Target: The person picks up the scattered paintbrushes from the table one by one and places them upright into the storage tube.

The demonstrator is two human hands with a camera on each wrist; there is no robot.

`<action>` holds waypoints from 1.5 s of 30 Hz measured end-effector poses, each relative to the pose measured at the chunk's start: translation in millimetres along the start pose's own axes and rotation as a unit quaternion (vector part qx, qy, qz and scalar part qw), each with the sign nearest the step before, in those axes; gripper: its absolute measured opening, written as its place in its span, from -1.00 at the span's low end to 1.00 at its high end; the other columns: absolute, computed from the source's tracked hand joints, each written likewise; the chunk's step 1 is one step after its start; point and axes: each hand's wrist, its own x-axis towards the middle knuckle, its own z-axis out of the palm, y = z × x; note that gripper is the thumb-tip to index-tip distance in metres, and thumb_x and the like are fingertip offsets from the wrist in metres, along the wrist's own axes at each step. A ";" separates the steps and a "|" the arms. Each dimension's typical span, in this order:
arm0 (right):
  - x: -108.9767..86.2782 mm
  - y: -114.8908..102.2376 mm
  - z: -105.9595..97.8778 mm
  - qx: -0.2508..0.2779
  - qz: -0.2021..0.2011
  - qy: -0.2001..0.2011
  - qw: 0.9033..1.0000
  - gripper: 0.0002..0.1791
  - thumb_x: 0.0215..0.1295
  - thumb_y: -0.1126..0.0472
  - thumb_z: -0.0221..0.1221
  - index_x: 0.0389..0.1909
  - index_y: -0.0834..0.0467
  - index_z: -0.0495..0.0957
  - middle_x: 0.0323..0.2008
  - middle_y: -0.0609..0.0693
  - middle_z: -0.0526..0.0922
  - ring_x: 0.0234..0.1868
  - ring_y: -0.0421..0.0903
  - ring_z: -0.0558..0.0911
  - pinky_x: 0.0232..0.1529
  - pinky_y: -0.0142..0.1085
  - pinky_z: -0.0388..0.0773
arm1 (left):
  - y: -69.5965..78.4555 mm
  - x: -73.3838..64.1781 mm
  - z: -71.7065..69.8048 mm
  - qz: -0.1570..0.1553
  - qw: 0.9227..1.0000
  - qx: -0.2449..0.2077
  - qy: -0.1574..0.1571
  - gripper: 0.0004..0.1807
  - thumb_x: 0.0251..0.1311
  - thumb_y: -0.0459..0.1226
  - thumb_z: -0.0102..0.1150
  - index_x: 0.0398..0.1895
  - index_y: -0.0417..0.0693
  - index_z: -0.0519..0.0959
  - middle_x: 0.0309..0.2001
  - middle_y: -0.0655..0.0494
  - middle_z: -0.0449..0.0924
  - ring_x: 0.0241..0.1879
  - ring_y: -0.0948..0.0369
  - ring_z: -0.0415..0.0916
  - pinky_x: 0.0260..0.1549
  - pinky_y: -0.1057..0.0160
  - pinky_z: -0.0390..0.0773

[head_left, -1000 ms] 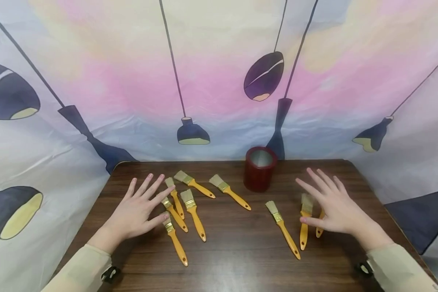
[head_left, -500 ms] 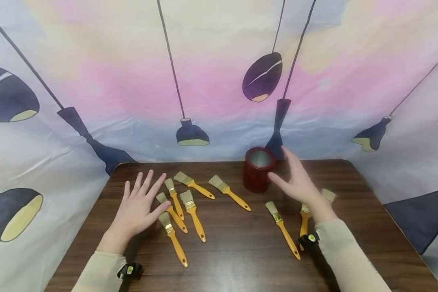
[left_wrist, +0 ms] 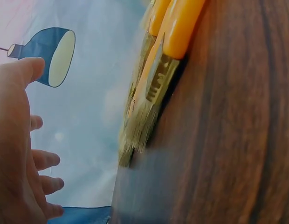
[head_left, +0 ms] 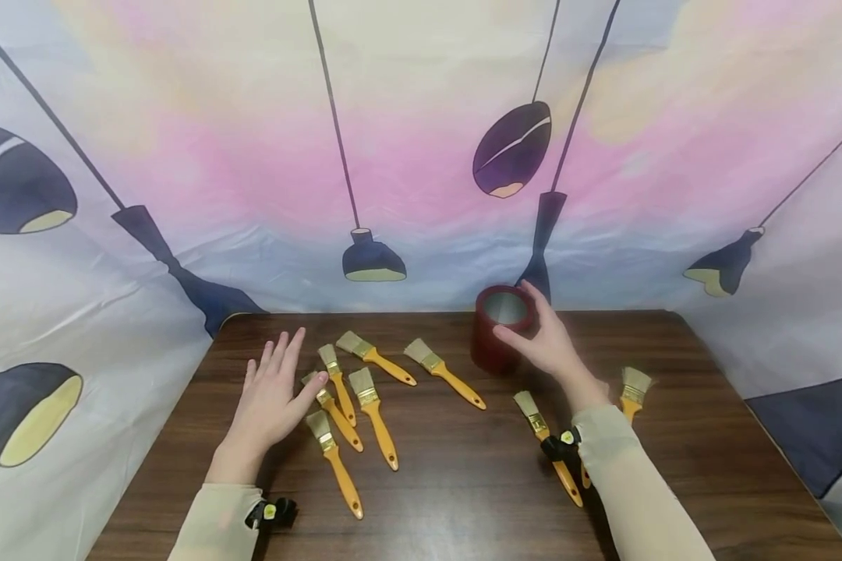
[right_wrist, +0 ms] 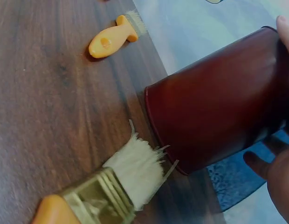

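Observation:
A dark red cylindrical can (head_left: 489, 354) with a pale grey inside stands upright near the table's back edge. My right hand (head_left: 553, 347) holds it from the right, thumb at the near side of the rim and fingers around the far side. The right wrist view shows the can (right_wrist: 214, 102) between thumb and fingers. My left hand (head_left: 270, 409), fingers extended, hovers over the table left of several flat paintbrushes. Its thumb overlaps the bristles of one paintbrush (head_left: 333, 409). Another paintbrush (head_left: 374, 417) lies just to the right.
On the wooden table (head_left: 449, 499) a single paintbrush (head_left: 445, 374) lies left of the can. Nearer me, a paintbrush (head_left: 547, 448) and others, partly hidden under my right forearm, include one paintbrush (head_left: 634, 389) farther right. A printed lamp-pattern cloth (head_left: 435, 156) hangs behind the table.
My right hand has swung left and forward from above the right-hand paintbrushes to the can and closed around it. My left hand has shifted slightly, its fingers drawing closer together.

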 end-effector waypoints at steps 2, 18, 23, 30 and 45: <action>-0.3 0.9 1.6 0.014 0.013 -0.003 1.000 0.14 0.31 -0.21 0.52 0.77 -0.14 0.08 0.63 0.16 0.32 0.56 0.24 0.39 0.42 0.31 0.45 | -1.6 -0.2 0.9 0.001 1.000 -0.006 0.007 -0.01 0.59 0.26 0.04 0.84 0.09 -0.12 0.73 -0.36 -0.05 0.67 -0.44 -0.10 0.47 -0.61 -0.08; -29.6 -8.5 1.6 0.057 0.026 -0.022 0.998 0.07 0.26 -0.09 0.60 0.70 -0.19 0.22 0.61 0.08 0.33 0.41 0.20 0.53 0.27 0.22 0.63 | -3.9 0.0 19.0 0.031 0.994 -0.108 0.003 -0.08 0.59 0.02 0.22 0.74 -0.24 0.06 0.66 -0.41 0.13 0.61 -0.39 0.13 0.47 -0.44 0.23; -45.0 -14.7 3.2 0.062 0.020 -0.030 0.997 0.05 0.28 0.00 0.59 0.70 -0.16 0.22 0.59 0.11 0.34 0.35 0.21 0.55 0.27 0.21 0.63 | -1.7 -0.3 22.7 0.008 0.994 -0.112 0.005 -0.12 0.57 -0.05 0.25 0.69 -0.34 0.13 0.60 -0.40 0.26 0.51 -0.34 0.32 0.42 -0.40 0.35; -64.3 -20.0 5.3 0.060 0.017 -0.031 0.998 0.07 0.24 0.03 0.62 0.69 -0.13 0.24 0.55 0.08 0.38 0.30 0.16 0.58 0.19 0.13 0.67 | 4.5 0.7 26.5 -0.003 0.993 -0.107 0.040 -0.26 0.50 -0.15 0.32 0.54 -0.43 0.34 0.35 -0.42 0.52 0.30 -0.32 0.52 0.24 -0.37 0.51; -94.2 -29.3 10.2 0.074 -0.004 -0.059 0.995 0.10 0.17 0.07 0.66 0.67 -0.21 0.25 0.46 0.07 0.47 0.25 0.16 0.61 0.06 -0.04 0.73 | 23.7 -0.2 31.3 -0.071 0.989 -0.097 0.087 -0.48 0.37 -0.23 0.40 0.26 -0.38 0.55 0.00 -0.29 0.65 -0.05 -0.21 0.58 0.04 -0.25 0.53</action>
